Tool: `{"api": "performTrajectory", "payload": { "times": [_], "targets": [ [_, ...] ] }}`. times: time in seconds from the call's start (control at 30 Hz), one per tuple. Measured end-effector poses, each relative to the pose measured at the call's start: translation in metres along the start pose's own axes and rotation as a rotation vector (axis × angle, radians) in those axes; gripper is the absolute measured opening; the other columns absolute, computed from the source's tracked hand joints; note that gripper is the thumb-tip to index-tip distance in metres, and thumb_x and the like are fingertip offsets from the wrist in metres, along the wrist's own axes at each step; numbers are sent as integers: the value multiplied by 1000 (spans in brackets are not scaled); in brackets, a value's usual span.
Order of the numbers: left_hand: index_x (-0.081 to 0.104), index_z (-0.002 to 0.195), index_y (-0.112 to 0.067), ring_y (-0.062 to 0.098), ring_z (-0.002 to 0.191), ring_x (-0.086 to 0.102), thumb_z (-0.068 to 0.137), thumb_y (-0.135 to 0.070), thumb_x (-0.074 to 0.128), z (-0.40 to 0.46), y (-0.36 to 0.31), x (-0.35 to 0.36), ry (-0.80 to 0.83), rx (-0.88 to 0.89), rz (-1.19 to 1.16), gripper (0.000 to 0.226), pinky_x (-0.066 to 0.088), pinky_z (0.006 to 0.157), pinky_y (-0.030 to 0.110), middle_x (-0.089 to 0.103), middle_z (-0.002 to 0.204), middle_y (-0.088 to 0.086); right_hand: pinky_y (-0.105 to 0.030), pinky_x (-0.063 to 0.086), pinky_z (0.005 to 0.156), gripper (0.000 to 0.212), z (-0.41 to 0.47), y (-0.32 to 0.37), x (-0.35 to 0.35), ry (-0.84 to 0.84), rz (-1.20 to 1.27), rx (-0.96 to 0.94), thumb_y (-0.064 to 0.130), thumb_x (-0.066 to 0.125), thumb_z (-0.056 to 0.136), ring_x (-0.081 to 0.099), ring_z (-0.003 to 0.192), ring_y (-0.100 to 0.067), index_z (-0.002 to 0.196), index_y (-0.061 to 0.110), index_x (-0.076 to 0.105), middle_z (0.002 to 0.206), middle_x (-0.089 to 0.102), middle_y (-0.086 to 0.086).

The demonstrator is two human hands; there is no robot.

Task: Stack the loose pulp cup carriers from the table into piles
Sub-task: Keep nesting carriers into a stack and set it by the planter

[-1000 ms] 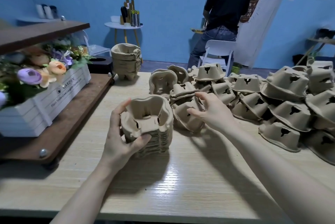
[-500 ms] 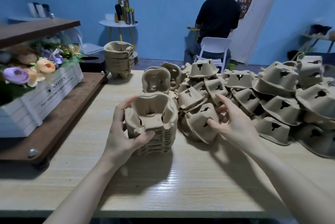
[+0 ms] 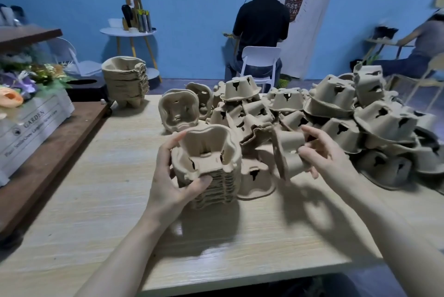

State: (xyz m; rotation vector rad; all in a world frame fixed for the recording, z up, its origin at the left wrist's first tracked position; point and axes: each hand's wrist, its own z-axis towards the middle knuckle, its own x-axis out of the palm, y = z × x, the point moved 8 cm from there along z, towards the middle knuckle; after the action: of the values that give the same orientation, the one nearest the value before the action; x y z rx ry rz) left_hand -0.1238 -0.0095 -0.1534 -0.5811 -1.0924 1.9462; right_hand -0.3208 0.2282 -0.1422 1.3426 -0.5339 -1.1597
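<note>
A nested pile (image 3: 211, 171) of moulded pulp cup carriers is gripped by the left hand (image 3: 173, 176), the thumb curled over the near rim and the fingers wrapped round the far side; the ribbed, layered edges of the pile are seen beneath the thumb, and its base is set on the pale wood-grain table (image 3: 96, 200). A single carrier (image 3: 288, 152) is pinched by the right hand (image 3: 322, 155) between curled fingers and thumb, tilted on edge just right of the pile and raised off the tabletop. Another loose carrier (image 3: 254, 176) lies upside down between the pile and the held one. A rough heap of loose carriers (image 3: 336, 114), matte brown with dark notched slots, is spread across the far right of the table. A finished tall pile (image 3: 126, 80) stands at the far left edge, beside a white planter box (image 3: 33, 126) of flowers.
</note>
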Motion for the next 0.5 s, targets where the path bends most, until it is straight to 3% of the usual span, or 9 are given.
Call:
{"api": "performTrajectory", "payload": {
  "times": [0.17,0.27,0.4,0.5],
  "targets": [
    [45,133,-29,9,118,58,60,-34,76,-3,-3,-3,-17,27,-4,80,49,89,16,54,132,2,-20,48,51,81,-20,-21,-1,61,40,108,8,70,83,53,68,-16,150,28,29,90,48,-5],
    [43,134,-26,4,115,58,60,-34,76,-3,-3,-2,-13,27,-1,81,49,88,15,54,130,-1,-28,49,50,96,-31,-22,-7,135,-175,87,6,73,82,52,66,-20,149,45,18,102,55,-8],
    [43,134,-28,2,110,60,59,-35,76,-4,-1,-2,-8,19,0,82,49,86,15,59,125,-8,-15,45,73,101,-36,-14,-25,142,-470,-42,16,80,77,58,91,-23,144,56,17,130,43,5],
    [42,134,-30,-1,108,60,58,-36,76,-5,1,-3,-8,12,7,83,50,83,13,61,120,-22,-12,42,68,93,-40,-4,-37,105,-532,-94,25,83,72,54,78,-14,138,62,29,117,43,16]
  ]
}}
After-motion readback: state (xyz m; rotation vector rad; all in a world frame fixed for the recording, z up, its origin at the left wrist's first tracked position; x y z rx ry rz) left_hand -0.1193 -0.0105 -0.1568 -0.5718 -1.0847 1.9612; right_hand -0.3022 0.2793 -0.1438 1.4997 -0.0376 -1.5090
